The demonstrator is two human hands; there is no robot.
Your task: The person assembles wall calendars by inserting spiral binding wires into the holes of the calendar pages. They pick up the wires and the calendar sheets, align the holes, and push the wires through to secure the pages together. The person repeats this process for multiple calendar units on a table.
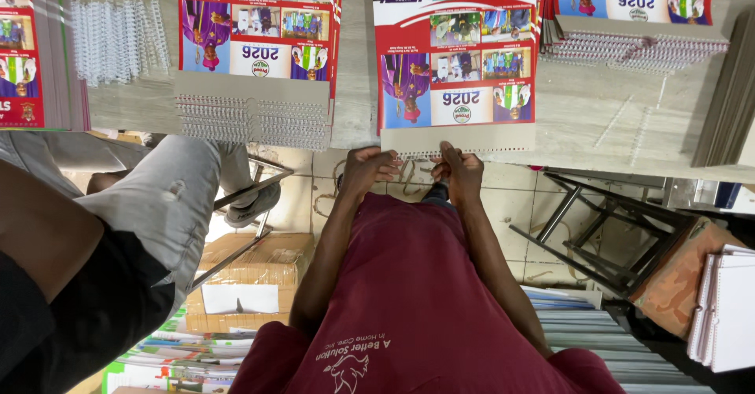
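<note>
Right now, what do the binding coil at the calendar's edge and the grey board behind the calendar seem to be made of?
The binding coil, pinched by the left hand and right hand, looks like thin white-coated wire: fine, even loops. The grey board seems uncoated cardboard: matt, flat, dull. The calendar looks like glossy printed paper.

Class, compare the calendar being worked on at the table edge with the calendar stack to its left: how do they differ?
The calendar is gripped at its grey bottom strip by the left hand and right hand; the stack lies untouched. The stack's edge shows bound wire coils. Both share red covers.
</note>
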